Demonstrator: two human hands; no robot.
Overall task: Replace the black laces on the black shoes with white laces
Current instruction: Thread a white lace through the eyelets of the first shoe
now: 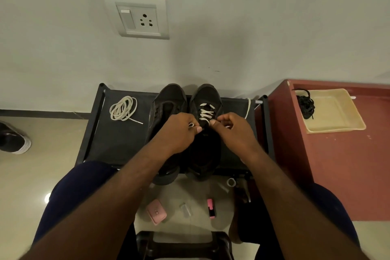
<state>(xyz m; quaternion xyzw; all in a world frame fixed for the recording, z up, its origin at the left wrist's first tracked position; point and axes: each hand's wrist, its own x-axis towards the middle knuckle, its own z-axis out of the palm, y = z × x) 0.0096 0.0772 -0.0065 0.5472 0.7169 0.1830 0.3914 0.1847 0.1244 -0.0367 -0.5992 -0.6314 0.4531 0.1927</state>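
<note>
Two black shoes stand side by side on a black rack (109,143), toes toward the wall. The right shoe (207,95) carries a white lace (205,112) crossed through its lower eyelets. The left shoe (168,99) shows no lace. My left hand (179,131) pinches one white lace end over the right shoe's tongue. My right hand (234,131) pinches the other end beside the eyelets. A coiled spare white lace (123,108) lies on the rack's left part. A bundle of black laces (306,103) sits in a beige tray (337,124) on the right.
The tray rests on a red-brown cabinet (337,164) right of the rack. On the floor by my knees lie a pink case (156,212), a pink marker (211,208) and a tape roll (231,182). Another shoe (12,139) sits at far left. A wall socket (139,18) is above.
</note>
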